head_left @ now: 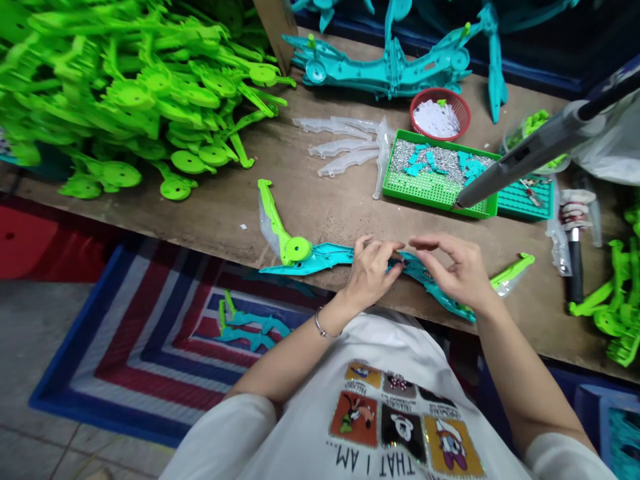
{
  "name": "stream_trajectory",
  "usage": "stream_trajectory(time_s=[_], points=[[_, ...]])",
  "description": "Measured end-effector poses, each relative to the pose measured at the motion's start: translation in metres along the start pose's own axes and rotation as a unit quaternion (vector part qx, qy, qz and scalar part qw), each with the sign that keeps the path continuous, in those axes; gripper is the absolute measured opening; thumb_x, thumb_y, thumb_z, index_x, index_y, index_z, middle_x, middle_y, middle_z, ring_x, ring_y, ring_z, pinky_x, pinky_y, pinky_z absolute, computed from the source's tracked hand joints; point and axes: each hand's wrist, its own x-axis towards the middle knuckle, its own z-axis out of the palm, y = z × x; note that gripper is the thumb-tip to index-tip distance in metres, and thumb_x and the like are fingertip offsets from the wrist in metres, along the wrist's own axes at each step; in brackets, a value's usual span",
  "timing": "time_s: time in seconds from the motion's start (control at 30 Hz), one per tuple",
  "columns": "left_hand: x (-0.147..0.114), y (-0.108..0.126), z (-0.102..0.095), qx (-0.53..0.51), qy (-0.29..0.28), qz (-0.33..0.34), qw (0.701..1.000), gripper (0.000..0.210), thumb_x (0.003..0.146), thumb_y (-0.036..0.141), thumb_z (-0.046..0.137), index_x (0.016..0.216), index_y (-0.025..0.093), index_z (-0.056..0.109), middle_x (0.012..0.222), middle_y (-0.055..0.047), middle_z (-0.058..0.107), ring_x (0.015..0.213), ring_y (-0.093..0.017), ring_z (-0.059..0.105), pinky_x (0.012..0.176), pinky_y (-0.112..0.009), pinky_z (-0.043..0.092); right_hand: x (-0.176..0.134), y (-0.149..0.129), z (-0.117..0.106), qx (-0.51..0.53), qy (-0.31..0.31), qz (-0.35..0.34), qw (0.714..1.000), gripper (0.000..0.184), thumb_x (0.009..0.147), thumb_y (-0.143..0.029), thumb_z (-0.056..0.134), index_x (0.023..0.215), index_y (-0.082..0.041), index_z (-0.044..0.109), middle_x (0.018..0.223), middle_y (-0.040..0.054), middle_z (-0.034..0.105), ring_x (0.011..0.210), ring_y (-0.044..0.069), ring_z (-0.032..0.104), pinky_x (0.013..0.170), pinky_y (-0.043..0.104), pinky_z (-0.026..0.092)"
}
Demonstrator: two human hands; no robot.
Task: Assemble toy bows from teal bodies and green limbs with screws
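A long teal plastic bow-shaped piece (330,255) lies along the bench's front edge, with a lime-green arm (299,249) on its left end and another green arm (514,272) at its right. Clear plastic strips sit against the green arms. My left hand (373,270) is closed over the middle of the bow-shaped piece, thumb and fingertips at its inner part. Just to the right, my right hand (455,267) is curved above the piece, its thumb and forefinger a little apart. Whether a tiny part is between those fingertips is too small to tell.
Lime-green arms (150,100) are heaped at left. Behind are clear strips (345,143), a red basket (440,113) and a green tray (425,193) of screws. A grey powered screwdriver (530,150) hangs at right, above a hammer (575,260). Teal frames (390,70) lie at back.
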Motion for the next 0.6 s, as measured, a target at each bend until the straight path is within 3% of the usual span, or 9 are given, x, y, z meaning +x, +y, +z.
stream_trajectory(time_s=[0.13,0.27,0.4,0.6], points=[[-0.004,-0.001,0.006,0.037,0.033,0.013,0.999,0.011,0.097,0.029,0.061,0.102,0.021,0.065,0.093,-0.003,0.076,0.090,-0.020,0.068,0.104,-0.043,0.039,-0.007,-0.009,-0.001,-0.125,-0.062,-0.072,0.988,0.016,0.096,-0.027,0.063,0.109,-0.026,0.073,0.106,0.0070,0.076,0.094,0.024,0.067,0.085,0.042,0.053],[-0.008,0.000,0.010,0.060,0.043,0.037,0.997,0.015,0.100,0.029,0.060,0.088,0.024,0.069,0.082,0.001,0.076,0.086,-0.017,0.067,0.096,-0.040,0.039,-0.015,0.001,0.007,-0.210,-0.071,-0.061,0.973,0.020,0.098,-0.015,0.053,0.102,-0.022,0.071,0.095,0.0090,0.071,0.087,0.023,0.064,0.078,0.039,0.051],[-0.009,0.001,0.010,0.084,0.030,0.086,0.992,0.018,0.100,0.024,0.058,0.089,0.026,0.071,0.092,0.001,0.078,0.089,-0.015,0.067,0.093,-0.038,0.040,-0.016,0.008,0.015,-0.244,-0.062,-0.039,0.967,0.027,0.096,-0.010,0.049,0.115,-0.016,0.068,0.100,0.0126,0.066,0.089,0.024,0.062,0.078,0.038,0.052],[-0.011,0.000,-0.005,0.095,0.009,0.156,0.983,0.015,0.099,0.022,0.059,0.104,0.022,0.072,0.103,-0.003,0.077,0.093,-0.018,0.067,0.094,-0.039,0.045,-0.014,0.021,0.023,-0.258,-0.045,-0.078,0.962,0.022,0.098,-0.013,0.049,0.099,-0.018,0.070,0.096,0.0117,0.066,0.087,0.024,0.058,0.079,0.038,0.052]])
